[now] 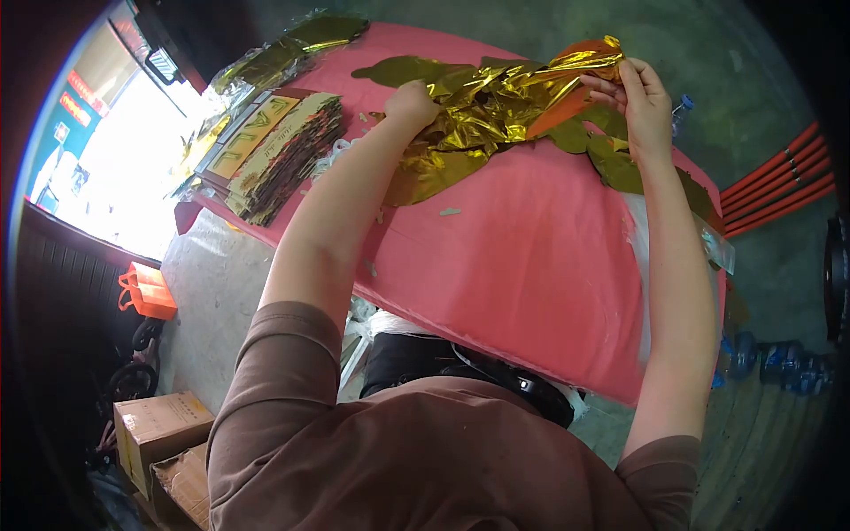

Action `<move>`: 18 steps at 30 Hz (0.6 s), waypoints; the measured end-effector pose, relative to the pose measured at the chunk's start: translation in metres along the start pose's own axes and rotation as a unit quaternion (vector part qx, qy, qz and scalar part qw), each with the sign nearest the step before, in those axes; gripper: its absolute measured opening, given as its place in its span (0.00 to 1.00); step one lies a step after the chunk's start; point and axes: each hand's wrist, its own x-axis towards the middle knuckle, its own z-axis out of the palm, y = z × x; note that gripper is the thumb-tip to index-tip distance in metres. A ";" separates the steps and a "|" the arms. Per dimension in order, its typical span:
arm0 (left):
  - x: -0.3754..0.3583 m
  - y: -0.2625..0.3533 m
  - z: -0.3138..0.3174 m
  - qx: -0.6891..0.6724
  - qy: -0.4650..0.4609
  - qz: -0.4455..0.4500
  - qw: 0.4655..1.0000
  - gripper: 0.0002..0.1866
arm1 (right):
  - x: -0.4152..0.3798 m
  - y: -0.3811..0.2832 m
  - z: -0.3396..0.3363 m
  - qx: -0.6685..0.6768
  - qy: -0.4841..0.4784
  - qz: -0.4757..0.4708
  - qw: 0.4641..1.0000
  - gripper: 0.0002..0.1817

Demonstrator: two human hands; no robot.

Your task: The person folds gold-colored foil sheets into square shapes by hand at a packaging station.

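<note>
A crumpled sheet of shiny gold foil (505,111), with an orange underside showing in places, stretches between my hands over the far part of the pink-covered table (522,248). My left hand (413,104) is closed at the foil's left end, its fingertips mostly hidden. At the upper right end, my right hand (636,96) pinches the foil between thumb and fingers. Flat, dull-gold cut-out shapes (611,164) lie beneath and around the foil, on both sides.
A stack of printed cards (288,155) sits at the table's left, beside clear plastic wrapping (252,66). Small scraps dot the cloth. An orange bag (147,290) and cardboard boxes (164,425) stand on the left floor; red poles (779,181) and large bottles (784,363) are right.
</note>
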 end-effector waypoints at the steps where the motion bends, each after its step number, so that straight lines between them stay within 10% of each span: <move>1: 0.000 0.001 0.003 -0.016 0.028 0.013 0.999 0.24 | 0.000 -0.001 0.000 0.000 -0.012 -0.008 1.000 0.11; 8: 0.022 0.000 -0.015 -0.091 0.135 0.087 0.983 0.17 | 0.004 -0.009 -0.029 0.007 0.007 -0.005 1.000 0.11; 13: 0.052 -0.036 -0.073 -0.142 0.190 0.018 0.971 0.17 | 0.023 -0.040 -0.121 0.057 0.236 -0.044 0.969 0.16; 16: 0.055 -0.069 -0.123 0.316 0.147 0.041 0.936 0.18 | 0.013 -0.090 -0.147 0.048 0.298 -0.061 0.951 0.19; 18: 0.104 -0.132 -0.124 0.215 0.239 -0.028 0.947 0.18 | 0.002 -0.110 -0.158 -0.015 0.304 -0.091 0.948 0.20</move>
